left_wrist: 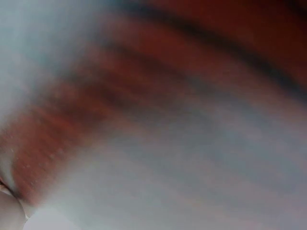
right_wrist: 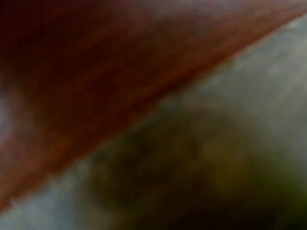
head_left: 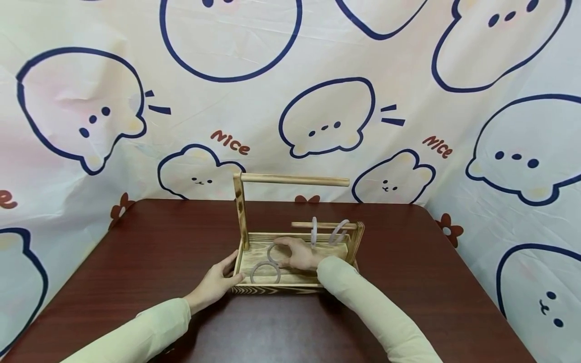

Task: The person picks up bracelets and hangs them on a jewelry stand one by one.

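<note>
In the head view a wooden tray stand point(head_left: 254, 247) sits on the table, with a tall post and long bar point(head_left: 295, 179) at its left and a shorter bar point(head_left: 300, 225) at its right. My left hand point(head_left: 217, 283) grips the tray's left end, thumb over the front corner. Inside the tray, my right hand point(head_left: 299, 254) pinches a pale ring point(head_left: 270, 252), partly hidden by the fingers. Another ring point(head_left: 252, 275) lies just in front of it. Two rings hang on the short bar, one upright point(head_left: 314, 229) and one tilted point(head_left: 335, 234). Both wrist views are too blurred to show the hands' work.
The dark red-brown table point(head_left: 181, 237) extends around the stand on all sides. Behind it hangs a pale cloth point(head_left: 263, 111) printed with cartoon figures, which also covers both sides. The long bar reaches rightward above the tray, its right end unsupported.
</note>
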{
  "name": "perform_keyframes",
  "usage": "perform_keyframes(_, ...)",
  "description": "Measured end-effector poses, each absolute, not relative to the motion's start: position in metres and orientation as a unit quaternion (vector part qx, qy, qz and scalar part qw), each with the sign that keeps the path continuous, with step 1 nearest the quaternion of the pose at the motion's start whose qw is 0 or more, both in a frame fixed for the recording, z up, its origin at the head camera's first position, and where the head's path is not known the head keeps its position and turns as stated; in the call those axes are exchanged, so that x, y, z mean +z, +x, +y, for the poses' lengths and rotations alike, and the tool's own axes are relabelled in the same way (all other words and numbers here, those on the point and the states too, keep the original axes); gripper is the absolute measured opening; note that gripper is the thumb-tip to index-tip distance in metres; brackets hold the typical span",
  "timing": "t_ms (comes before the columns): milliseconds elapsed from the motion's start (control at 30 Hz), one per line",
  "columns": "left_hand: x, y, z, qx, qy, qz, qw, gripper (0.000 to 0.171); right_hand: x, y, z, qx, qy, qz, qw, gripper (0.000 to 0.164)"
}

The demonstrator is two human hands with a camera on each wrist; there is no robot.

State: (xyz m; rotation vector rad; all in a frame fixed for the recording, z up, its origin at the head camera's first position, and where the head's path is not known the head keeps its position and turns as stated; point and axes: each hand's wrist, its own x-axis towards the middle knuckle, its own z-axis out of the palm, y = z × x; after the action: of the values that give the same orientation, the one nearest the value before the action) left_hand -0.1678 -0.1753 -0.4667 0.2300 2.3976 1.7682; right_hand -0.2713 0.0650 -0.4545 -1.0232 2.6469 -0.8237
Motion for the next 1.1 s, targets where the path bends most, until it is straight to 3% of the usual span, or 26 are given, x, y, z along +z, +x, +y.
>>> perform_keyframes(200, -0.4646, -0.1668, -0.1758, 0.599, 0.081, 0.793, 0.077, 0.072, -0.4547, -0.2713, 0.0688, -0.280, -0.344, 0.894, 0.071, 0.068)
perform_keyframes(1100, -0.4637, -0.1659, -0.1742, 0.611, 0.085, 0.784, 0.076, 0.071, -0.4538, -0.2712, 0.0730, -0.270, -0.324, 0.898, 0.127, 0.077)
